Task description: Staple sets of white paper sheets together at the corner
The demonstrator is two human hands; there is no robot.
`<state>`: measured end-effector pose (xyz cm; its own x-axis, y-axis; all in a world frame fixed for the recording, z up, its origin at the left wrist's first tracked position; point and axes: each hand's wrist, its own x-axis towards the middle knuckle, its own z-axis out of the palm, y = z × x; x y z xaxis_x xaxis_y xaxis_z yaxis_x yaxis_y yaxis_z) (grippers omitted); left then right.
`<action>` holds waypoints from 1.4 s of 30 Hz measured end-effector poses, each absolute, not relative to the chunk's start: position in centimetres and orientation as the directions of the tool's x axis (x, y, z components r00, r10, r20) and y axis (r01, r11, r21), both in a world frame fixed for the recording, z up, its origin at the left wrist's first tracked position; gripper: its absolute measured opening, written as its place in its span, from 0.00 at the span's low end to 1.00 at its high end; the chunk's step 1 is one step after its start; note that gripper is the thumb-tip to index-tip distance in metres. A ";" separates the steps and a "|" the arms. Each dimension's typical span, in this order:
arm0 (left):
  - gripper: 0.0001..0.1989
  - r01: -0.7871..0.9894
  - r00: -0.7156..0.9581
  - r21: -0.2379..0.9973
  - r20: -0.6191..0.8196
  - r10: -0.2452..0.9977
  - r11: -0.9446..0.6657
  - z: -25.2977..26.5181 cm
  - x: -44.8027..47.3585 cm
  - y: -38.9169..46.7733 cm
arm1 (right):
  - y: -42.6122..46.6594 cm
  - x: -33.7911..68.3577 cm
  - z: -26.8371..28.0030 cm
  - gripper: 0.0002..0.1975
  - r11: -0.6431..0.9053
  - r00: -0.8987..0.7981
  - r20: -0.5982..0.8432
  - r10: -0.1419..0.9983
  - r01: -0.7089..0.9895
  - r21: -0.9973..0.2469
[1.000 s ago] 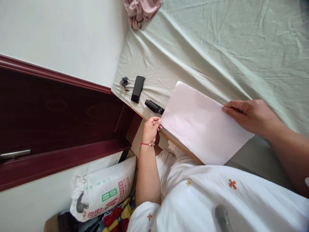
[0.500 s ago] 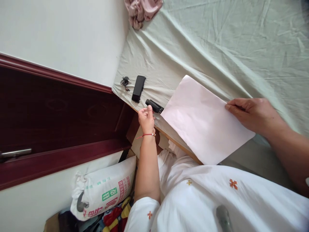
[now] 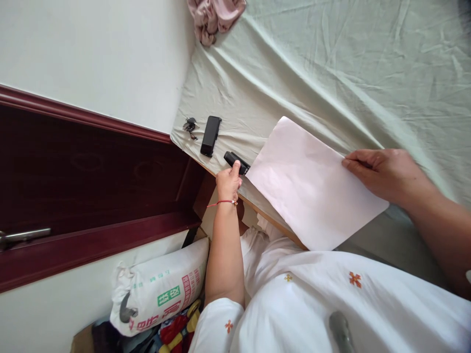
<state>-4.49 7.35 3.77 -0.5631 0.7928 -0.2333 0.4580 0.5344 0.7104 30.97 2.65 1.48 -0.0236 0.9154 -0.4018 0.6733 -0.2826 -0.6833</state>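
My left hand (image 3: pixel 228 182), with a red string bracelet at the wrist, is closed around a black stapler (image 3: pixel 232 159). The thumb lies on top of the stapler, and its front end meets the left corner of the white paper (image 3: pixel 312 181). Whether the paper is one sheet or several, I cannot tell. At the paper's right edge, my right hand (image 3: pixel 386 171) pinches it between thumb and fingers. The paper lies tilted across the edge of a bed covered with a pale green sheet (image 3: pixel 331 63).
Beyond the stapler lie a black phone-like device (image 3: pixel 211 136) and a bunch of keys (image 3: pixel 190 125). Pink cloth (image 3: pixel 217 19) is heaped by the wall. A dark red door (image 3: pixel 91 162) stands at left, above a white printed sack (image 3: pixel 162 287) on the floor.
My left hand has shifted slightly right along the stapler, its thumb now nearer the paper's corner. The stapler has also moved a little right. My right hand stays on the paper.
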 end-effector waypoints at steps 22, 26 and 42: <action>0.27 0.419 -0.505 0.717 -0.326 0.799 0.557 4.5 -3.2 5.8 | 2.9 31.0 1.9 0.17 -0.264 -0.037 -0.400 0.916 0.697 -0.667; 0.29 0.428 -0.483 0.744 -0.292 0.826 0.513 4.3 -3.7 5.8 | 2.9 31.0 2.0 0.16 -0.264 -0.036 -0.398 0.917 0.691 -0.673; 0.31 0.502 -0.461 0.721 -0.244 0.854 0.477 2.8 -4.3 5.3 | 2.8 31.2 1.8 0.15 -0.268 -0.026 -0.392 0.919 0.690 -0.673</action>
